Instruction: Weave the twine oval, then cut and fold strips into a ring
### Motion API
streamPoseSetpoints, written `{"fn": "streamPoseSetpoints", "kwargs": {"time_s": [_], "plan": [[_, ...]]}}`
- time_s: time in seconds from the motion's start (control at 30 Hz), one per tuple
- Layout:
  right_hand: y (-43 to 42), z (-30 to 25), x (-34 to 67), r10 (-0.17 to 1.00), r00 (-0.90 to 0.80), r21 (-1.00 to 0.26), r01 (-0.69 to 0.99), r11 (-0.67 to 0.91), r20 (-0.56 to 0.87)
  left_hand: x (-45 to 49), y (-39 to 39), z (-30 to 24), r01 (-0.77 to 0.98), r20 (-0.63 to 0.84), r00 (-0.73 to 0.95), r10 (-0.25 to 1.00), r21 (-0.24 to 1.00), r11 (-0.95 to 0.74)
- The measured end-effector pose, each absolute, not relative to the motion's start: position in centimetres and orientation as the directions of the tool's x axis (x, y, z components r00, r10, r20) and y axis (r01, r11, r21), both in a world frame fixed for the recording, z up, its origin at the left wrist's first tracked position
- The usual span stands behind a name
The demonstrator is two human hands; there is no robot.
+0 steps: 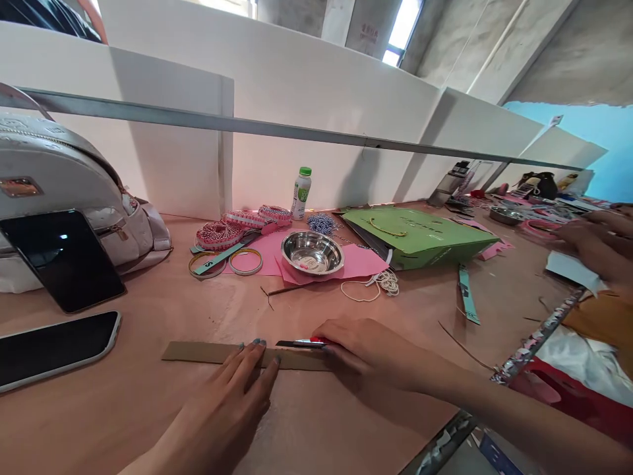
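Note:
A narrow brown cardboard strip (192,352) lies flat on the table in front of me. My left hand (242,389) rests on it, fingers stretched out and pressing down, with nothing gripped. At the strip's right end, my right hand (361,353) is closed around a red-handled utility knife (297,344). The blade points left and lies along the strip's far edge, close to my left fingertips. My right fingers hide most of the handle and the strip's right end.
Beyond are a steel bowl (312,253) on pink paper (363,260), white string (388,282), tape rolls (246,261), a bottle (301,194) and a green paper bag (420,234). Two phones (64,260) and a backpack (59,178) are at left. Another person's hand (601,247) is at right.

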State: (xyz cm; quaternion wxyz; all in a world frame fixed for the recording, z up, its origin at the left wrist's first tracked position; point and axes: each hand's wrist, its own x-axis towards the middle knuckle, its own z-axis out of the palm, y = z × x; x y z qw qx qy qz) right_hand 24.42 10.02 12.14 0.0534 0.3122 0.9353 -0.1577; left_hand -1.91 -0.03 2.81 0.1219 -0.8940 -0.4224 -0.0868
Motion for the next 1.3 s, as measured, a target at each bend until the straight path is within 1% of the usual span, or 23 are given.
{"fn": "streamPoseSetpoints", "kwargs": {"time_s": [0.1,0.23,0.4,0.57,0.7,0.93,1.3], "plan": [[10.2,12.4,23.7,0.555,-0.801,-0.228,0.597,0.769,-0.226,-2.0,0.0,3.2,0.768,0.218,0.637,0.739,-0.106,-0.631],[9.9,12.7,23.5,0.544,-0.804,-0.189,0.588,0.786,-0.239,-2.1,0.3,3.3,0.761,0.204,0.647,0.734,-0.124,-0.637],[9.0,12.5,23.6,0.548,-0.815,-0.022,0.561,0.828,-0.187,-2.2,0.5,3.5,0.753,0.231,0.655,0.719,-0.113,-0.649],[8.7,12.8,23.9,0.472,-0.862,0.053,0.471,0.881,-0.184,-2.3,0.3,3.6,0.757,0.226,0.649,0.726,-0.097,-0.646],[9.1,13.5,24.1,0.434,-0.873,0.056,0.433,0.9,-0.223,-2.4,0.2,3.5,0.76,0.203,0.646,0.736,-0.086,-0.644],[9.8,13.3,24.8,0.431,-0.87,0.052,0.432,0.9,-0.238,-2.6,0.3,3.5,0.746,0.225,0.665,0.712,-0.158,-0.647],[9.7,13.2,25.8,0.427,-0.875,0.076,0.422,0.904,-0.226,-2.8,0.1,3.6,0.749,0.265,0.658,0.705,-0.141,-0.647]]}}
